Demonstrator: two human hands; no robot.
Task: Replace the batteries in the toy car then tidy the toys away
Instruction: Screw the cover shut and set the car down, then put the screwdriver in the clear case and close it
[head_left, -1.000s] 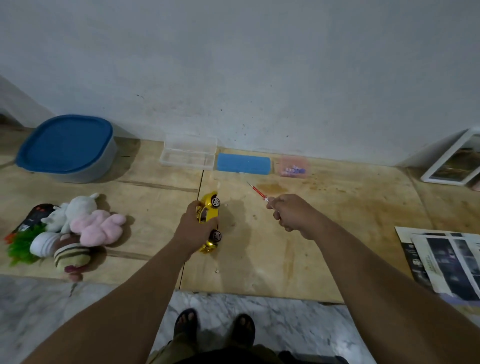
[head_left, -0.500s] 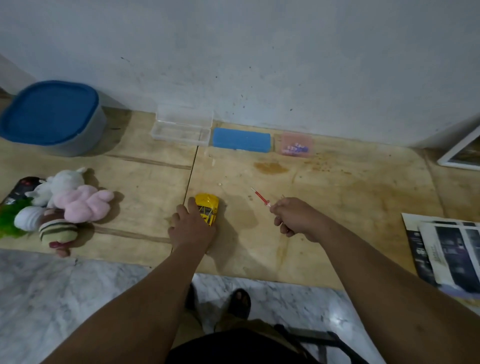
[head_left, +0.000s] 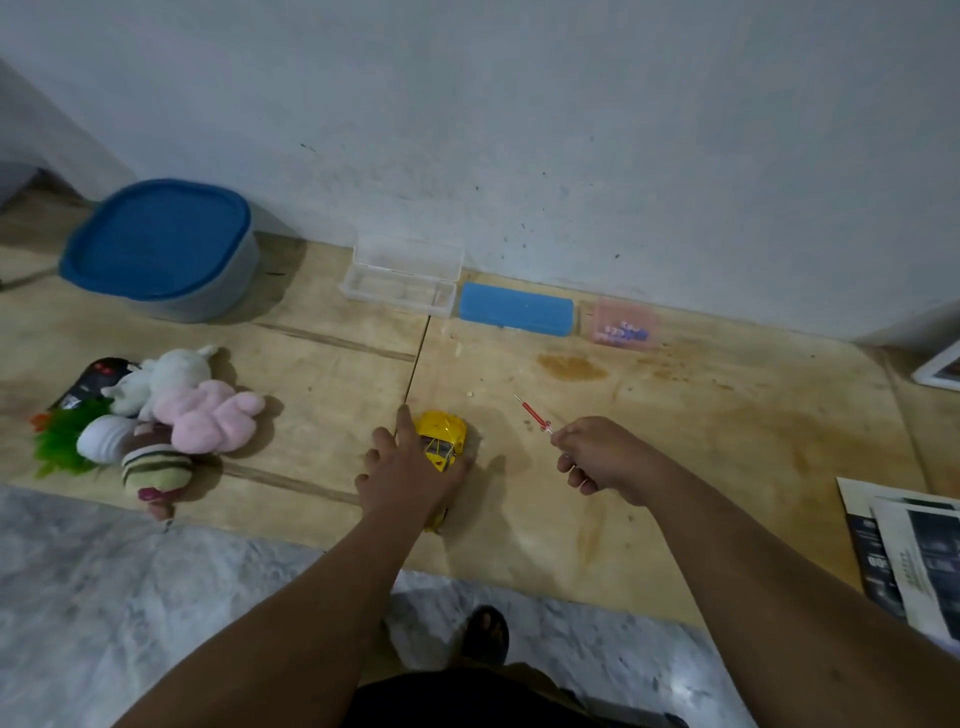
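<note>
Plywood boards (head_left: 675, 467) against a pale wall, and we're right over them: our left hand (head_left: 402, 475) rests on the yellow toy car (head_left: 445, 439), fingers laid loosely over its near end, the car roof-up on the board. Our right hand (head_left: 605, 457) is clenched round a small red-handled screwdriver (head_left: 532, 414), tip raised and pointing away, just beside the car. With the car upright, its battery hatch is out of sight, so we can't tell whether the swap is done. Tidying, we'd judge, hasn't begun: the plush toys (head_left: 171, 415) lie heaped well to the left, the blue-lidded tub (head_left: 161, 244) behind them closed, and a clear case (head_left: 400, 280), a blue case (head_left: 517, 309) and a small pink box (head_left: 623, 325) wait along the wall
</note>
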